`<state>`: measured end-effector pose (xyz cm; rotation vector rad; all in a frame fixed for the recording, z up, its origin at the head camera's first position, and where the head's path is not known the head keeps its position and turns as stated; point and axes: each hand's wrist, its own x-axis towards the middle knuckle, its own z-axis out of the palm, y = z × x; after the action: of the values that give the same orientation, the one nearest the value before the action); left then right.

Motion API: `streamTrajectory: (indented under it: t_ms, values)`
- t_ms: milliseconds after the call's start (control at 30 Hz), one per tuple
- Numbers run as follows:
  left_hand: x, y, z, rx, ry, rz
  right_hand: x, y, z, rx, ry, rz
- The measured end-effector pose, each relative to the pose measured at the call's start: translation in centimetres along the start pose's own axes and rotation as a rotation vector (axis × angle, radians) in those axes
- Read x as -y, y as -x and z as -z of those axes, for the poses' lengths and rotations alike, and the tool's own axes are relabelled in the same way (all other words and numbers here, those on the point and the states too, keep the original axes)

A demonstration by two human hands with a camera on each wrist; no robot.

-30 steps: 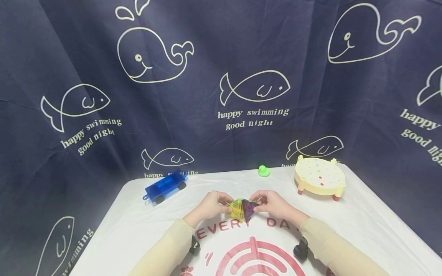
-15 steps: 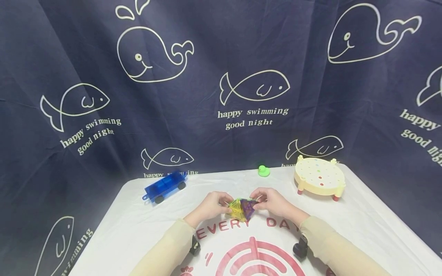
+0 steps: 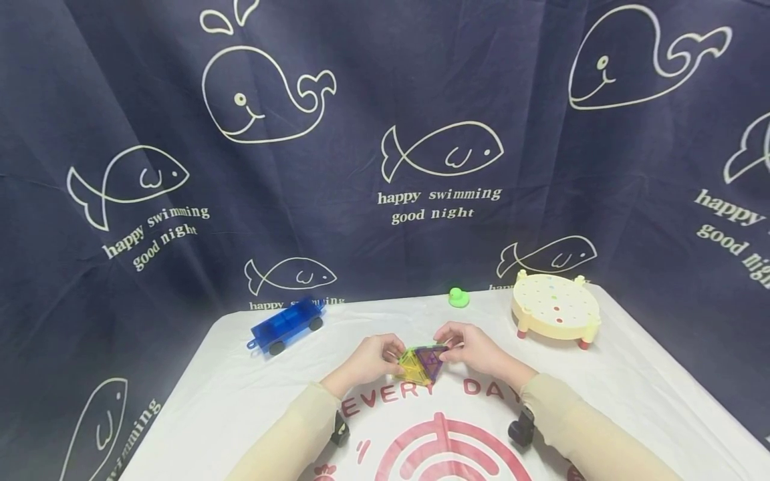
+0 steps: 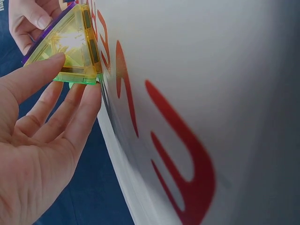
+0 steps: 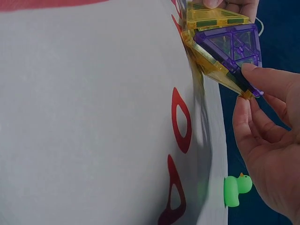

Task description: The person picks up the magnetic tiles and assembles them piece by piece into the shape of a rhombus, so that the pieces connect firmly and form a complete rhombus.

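Observation:
Translucent triangular magnetic tiles, joined into a small pointed shape, stand at the middle of the table. In the head view the yellow magnetic tile point(image 3: 412, 369) faces left and the purple magnetic tile point(image 3: 430, 361) faces right. My left hand point(image 3: 374, 356) pinches the yellow side, its thumb on the face and fingers behind; a green tile edge point(image 4: 75, 80) shows there in the left wrist view. My right hand point(image 3: 472, 347) pinches the purple tile between thumb and fingers. In the right wrist view the purple tile point(image 5: 234, 47) leans at an angle to yellow tiles beside and beneath it.
A blue wheeled toy cart point(image 3: 287, 326) stands at the back left. A green toy duck point(image 3: 458, 298) sits at the back edge, and a cream round toy stool point(image 3: 556, 307) at the back right. A dark printed curtain point(image 3: 361, 153) hangs behind the white-covered table point(image 3: 240, 394).
My right hand has moved slightly up and left in the head view, and the purple tile has tilted with it. My left hand has hardly moved.

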<state>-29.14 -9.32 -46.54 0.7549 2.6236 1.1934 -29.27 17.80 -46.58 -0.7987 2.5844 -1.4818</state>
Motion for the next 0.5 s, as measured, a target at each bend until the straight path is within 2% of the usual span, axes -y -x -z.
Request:
streamTrajectory:
  t_ms: [500]
  values:
    - [-0.04,0.03,-0.16,0.005,0.015,0.009,-0.14,0.02,-0.18,0.005,-0.017,-0.004]
